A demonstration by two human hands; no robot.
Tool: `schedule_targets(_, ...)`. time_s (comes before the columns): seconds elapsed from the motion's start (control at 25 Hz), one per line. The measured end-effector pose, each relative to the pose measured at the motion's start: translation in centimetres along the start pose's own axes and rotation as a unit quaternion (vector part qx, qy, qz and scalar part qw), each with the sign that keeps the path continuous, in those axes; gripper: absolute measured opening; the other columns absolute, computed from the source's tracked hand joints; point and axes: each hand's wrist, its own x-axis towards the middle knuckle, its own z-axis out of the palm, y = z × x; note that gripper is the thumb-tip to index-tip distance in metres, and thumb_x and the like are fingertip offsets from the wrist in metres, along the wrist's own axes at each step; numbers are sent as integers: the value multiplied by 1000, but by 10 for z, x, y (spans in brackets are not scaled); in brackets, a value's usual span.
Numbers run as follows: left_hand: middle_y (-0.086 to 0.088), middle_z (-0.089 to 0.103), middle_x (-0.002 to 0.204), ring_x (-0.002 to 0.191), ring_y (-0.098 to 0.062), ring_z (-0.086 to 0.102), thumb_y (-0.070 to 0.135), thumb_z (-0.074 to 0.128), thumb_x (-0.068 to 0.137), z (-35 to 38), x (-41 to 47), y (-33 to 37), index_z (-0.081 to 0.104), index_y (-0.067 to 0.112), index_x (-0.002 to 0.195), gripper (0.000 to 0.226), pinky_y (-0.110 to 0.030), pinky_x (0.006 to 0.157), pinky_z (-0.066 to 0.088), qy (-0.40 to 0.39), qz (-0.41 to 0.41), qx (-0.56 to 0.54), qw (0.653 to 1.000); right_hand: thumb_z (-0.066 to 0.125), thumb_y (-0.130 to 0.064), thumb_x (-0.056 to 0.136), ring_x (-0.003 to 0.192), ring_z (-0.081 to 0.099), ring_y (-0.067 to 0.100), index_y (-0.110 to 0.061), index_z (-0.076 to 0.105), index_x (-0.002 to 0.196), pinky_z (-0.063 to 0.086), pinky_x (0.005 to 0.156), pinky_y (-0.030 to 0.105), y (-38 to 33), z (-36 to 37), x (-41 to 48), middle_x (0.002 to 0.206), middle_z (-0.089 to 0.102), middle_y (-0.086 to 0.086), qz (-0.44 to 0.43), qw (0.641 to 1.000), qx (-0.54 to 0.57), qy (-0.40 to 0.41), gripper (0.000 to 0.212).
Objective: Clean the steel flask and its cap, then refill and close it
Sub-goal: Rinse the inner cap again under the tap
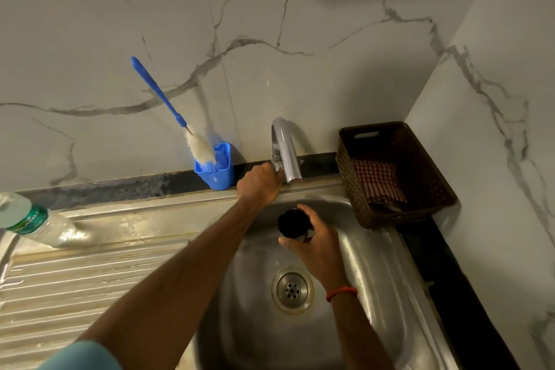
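My right hand grips a dark round object, its open mouth facing up, over the steel sink below the tap spout; I cannot tell whether it is the flask or its cap. My left hand reaches to the base of the chrome tap with its fingers closed around the tap's handle. No water is visibly running from the spout. A blue bottle brush with white bristles stands tilted in a blue holder against the wall, left of the tap.
A brown woven basket with a red checked cloth stands right of the tap on the dark counter. A clear plastic bottle with a green label lies on the ribbed steel drainboard at left. The drain sits mid-basin.
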Motion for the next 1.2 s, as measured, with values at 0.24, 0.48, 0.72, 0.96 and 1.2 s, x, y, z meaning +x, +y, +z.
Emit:
schedule_targets(0.24, -7, 65, 88, 72, -16, 56, 36, 51, 104, 14, 7, -10, 59, 16, 91, 26, -32, 64, 46, 11, -19, -73, 997, 88, -27, 73, 106, 51, -20, -30, 48, 142, 46, 87, 6, 0, 1, 8, 124, 58, -22, -4, 1000, 9, -12, 80)
schedule_targets(0.48, -2, 72, 91, 84, -19, 71, 51, 42, 104, 25, -2, -25, 64, 22, 91, 39, -45, 85, 59, -28, -33, -256, 966, 88, -11, 71, 108, 52, -23, -32, 51, 136, 45, 90, 4, -4, -1, 11, 116, 56, -30, -14, 1000, 5, 4, 77)
schedule_targets(0.72, -2, 73, 87, 76, -11, 69, 46, 45, 105, 41, -30, -43, 68, 21, 96, 35, -23, 66, 56, -56, -27, -341, 938, 88, -10, 71, 110, 49, -22, -30, 53, 135, 39, 90, -1, -9, -6, 17, 120, 58, -23, -27, 999, -21, -24, 76)
schedule_targets(0.96, 1, 75, 88, 75, -9, 71, 41, 43, 107, 50, -50, -66, 69, 20, 104, 33, -29, 68, 56, -58, -48, -403, 912, 87, -11, 72, 106, 56, -8, -25, 51, 141, 44, 86, 2, -11, -4, 16, 125, 59, -13, -8, 998, -28, -55, 79)
schedule_targets(1.2, -8, 76, 94, 85, -27, 74, 35, 45, 107, 57, -54, -77, 69, 17, 109, 31, -48, 83, 60, -56, -57, -437, 896, 86, -20, 75, 112, 58, -1, -25, 48, 144, 46, 92, 9, -14, -3, 20, 126, 61, -9, 11, 997, -36, -69, 79)
